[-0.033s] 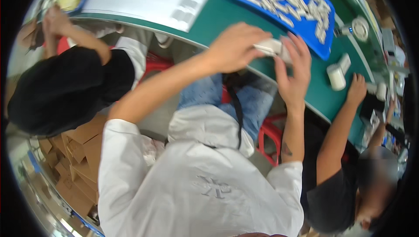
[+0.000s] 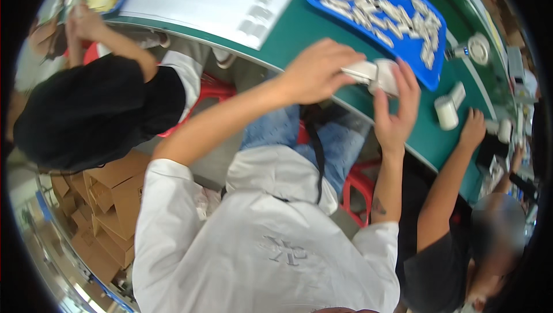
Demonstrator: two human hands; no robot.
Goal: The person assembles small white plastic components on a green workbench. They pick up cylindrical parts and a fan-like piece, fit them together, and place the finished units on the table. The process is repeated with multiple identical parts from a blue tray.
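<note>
Above the near edge of the green table, both my hands are on a white handheld device (image 2: 386, 76) with a round, drum-like head and a flat handle. My left hand (image 2: 322, 71) is closed, its thumb and fingers pinching the handle end. My right hand (image 2: 398, 97) curls around the round head, thumb on the near side and fingers on the far side. Just beyond my hands lies a blue tray (image 2: 368, 35) with many small, pale, elongated parts (image 2: 397, 16). To the right, a similar white device (image 2: 446, 112) rests on the table.
A white sheet with grey patches (image 2: 196, 2) covers the table at the far left. Another white round-headed device (image 2: 478, 49) is right of the tray. A co-worker's hand (image 2: 473, 128) rests on the table at right; another person sits at left. Cardboard boxes (image 2: 118, 198) fill the lower left.
The whole view has shifted a little, so everything sits slightly lower and farther right. More of the device's round head shows between my hands, and both hands still hold it.
</note>
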